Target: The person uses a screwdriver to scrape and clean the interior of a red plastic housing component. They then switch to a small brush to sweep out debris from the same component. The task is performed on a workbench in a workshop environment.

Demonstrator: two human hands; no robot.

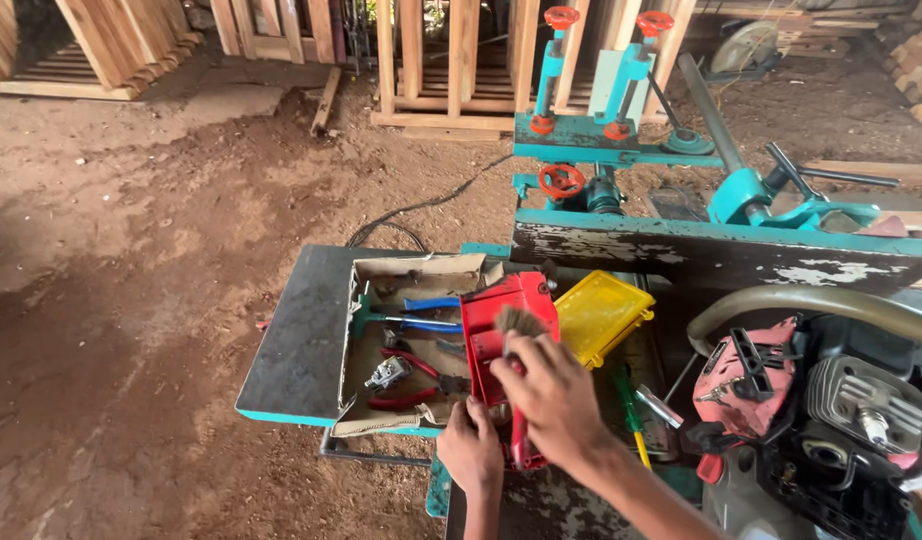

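Sawdust-strewn dirt floor surrounds a worn metal workbench [301, 330]. Right hand [553, 395] is clenched around a paintbrush [519, 330], bristles pressed into a red plastic cover [506, 335]; left hand [471, 450] pinches the cover's lower edge. It looks light, stiff and somewhat slick, best gripped by its rim. Just beside it lie a yellow cover [601, 315], a cardboard box [421, 272] of pliers [411, 318], and a stripped chainsaw [821, 410]

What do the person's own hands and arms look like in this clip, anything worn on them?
Both are bare. The left hand and right hand wear no gloves, and no rings, watch or bracelet show. The right forearm is uncovered down to the bottom edge of the picture, with no sleeve in view; only a short, equally bare stretch of the left wrist shows.
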